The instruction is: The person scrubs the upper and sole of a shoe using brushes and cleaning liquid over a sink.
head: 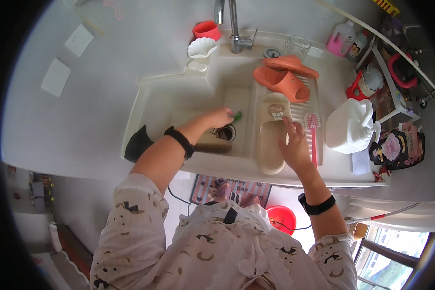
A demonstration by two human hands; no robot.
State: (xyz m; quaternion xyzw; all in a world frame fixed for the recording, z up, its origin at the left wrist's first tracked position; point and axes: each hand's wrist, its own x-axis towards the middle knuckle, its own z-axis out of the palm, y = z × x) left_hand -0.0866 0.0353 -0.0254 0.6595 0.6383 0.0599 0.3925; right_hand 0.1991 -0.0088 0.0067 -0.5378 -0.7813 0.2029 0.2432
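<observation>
My left hand [220, 119] reaches into the sink basin [239, 96] and grips a small green brush [237, 116], its bristles facing up. Just below that hand is the drain opening [225, 133]. A beige slipper [214, 145] lies in the basin, partly hidden by my left forearm. To the right, a second beige slipper [272, 148] with a cartoon decoration on its strap rests sole down on the ribbed washboard. My right hand [296, 145] is at its right side, fingers apart, fingertips at the strap's edge. A pink brush [313, 134] lies right of that hand.
Two orange slippers [284, 81] lie at the washboard's top. A chrome faucet [235, 40] rises behind the basin. A white jug [349, 125] and a black pouch [397, 148] stand at right. A dark object [139, 143] is in the basin's left corner. A red basin [282, 217] is on the floor.
</observation>
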